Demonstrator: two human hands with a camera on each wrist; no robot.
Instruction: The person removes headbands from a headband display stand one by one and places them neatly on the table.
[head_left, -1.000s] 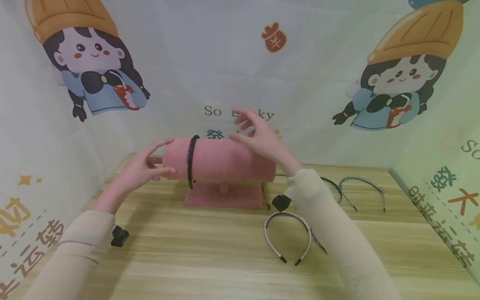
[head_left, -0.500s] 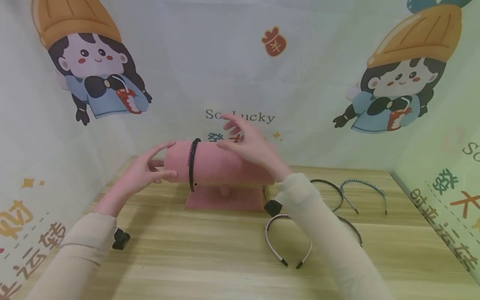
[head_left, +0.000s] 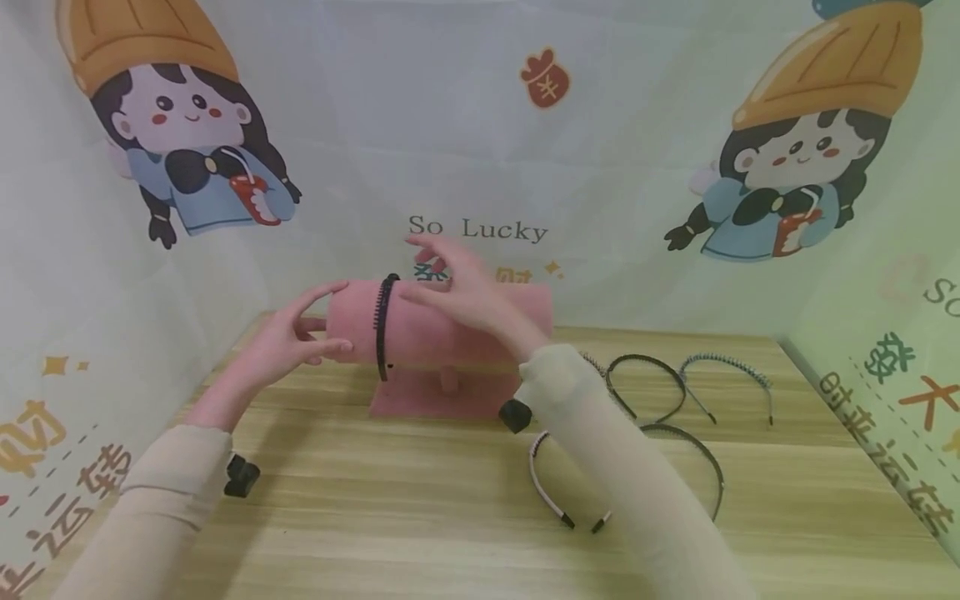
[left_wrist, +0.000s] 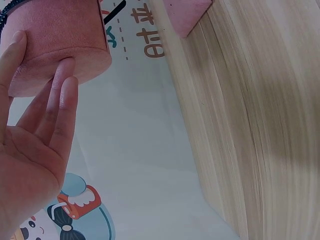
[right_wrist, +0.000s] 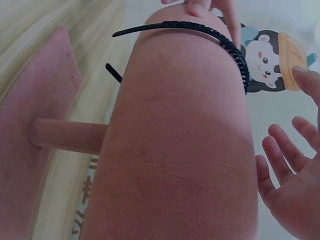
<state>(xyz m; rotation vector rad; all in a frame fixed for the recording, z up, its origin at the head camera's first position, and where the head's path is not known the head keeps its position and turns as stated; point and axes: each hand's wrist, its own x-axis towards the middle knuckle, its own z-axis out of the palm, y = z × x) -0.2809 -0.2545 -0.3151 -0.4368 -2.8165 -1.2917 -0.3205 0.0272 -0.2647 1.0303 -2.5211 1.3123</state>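
A pink padded headband stand [head_left: 525,304] with a horizontal roll on a flat base stands on the table. One black toothed headband [head_left: 382,329] sits around the roll near its left end, its tips pointing down. My left hand [head_left: 277,337] grips that end, thumb in front and index finger on top; in the left wrist view, other fingers [left_wrist: 64,85] touch the round end face. Over the roll's middle hovers my right hand [head_left: 468,287], fingers loosely spread and holding nothing. The right wrist view shows this hand [right_wrist: 295,187] beside the roll [right_wrist: 175,130].
Several headbands lie on the wooden table [head_left: 390,500] to the right: a pale one [head_left: 542,479], black ones [head_left: 647,360] and a blue-grey one [head_left: 723,360]. My right sleeve [head_left: 622,458] covers part of them. Printed cloth [head_left: 360,125] walls the table in at back and sides.
My right hand has moved left along the roll, from its right part to the middle, toward the black headband. The left hand stays at the roll's end.
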